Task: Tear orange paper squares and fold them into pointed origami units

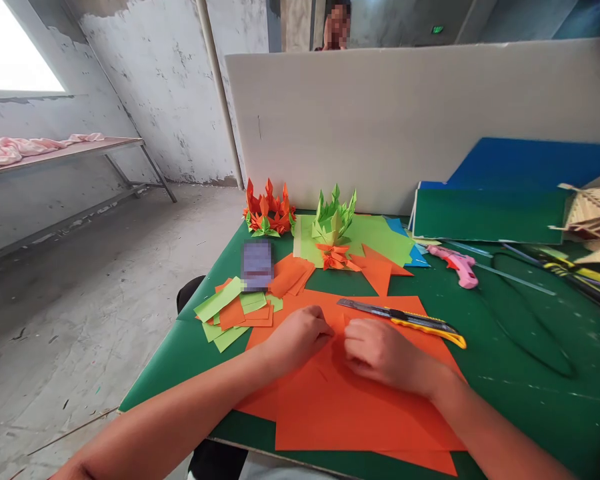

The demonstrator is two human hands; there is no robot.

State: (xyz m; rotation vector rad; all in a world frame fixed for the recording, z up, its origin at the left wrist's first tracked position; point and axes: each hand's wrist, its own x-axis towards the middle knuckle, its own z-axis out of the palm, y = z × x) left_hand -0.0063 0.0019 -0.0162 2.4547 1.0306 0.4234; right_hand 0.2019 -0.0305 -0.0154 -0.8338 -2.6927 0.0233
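Fingers of the left hand [303, 335] curled in, thumb and fingertips close together just above the middle of the orange sheets [365, 423]; fingers of the right hand [380, 353] also bent inward, knuckles up, just beside the left – a narrow gap between the two hands. Can't tell whether either set grips a bit of paper; the tips are partly hidden and orange sits on orange. The sheets overlap at the near edge of the green counter [525, 427], under both hands, one corner poking out toward the person. Going left to right: loose pile of green and orange slips [220, 301] left of the sheets, then a flat dark device [257, 263], blurred out, touching the pile. Behind it, a red-orange folded-paper ring [280, 219] with upright points and green bits at its base. Next, small orange rectangles [291, 275], then a green folded-paper crown [331, 228] upright on a light green sheet [375, 235], orange folded piece [336, 256] right in front. Pointed orange cutouts [377, 272] beside that. Utility knife [405, 317] on the orange sheets beyond the right hand – blade out, pointing left, yellow handle past the sheet edge. Further right, pink glue gun [463, 270], green board [485, 215] and blue board [540, 163] behind, wooden stick model [597, 213] at far right.
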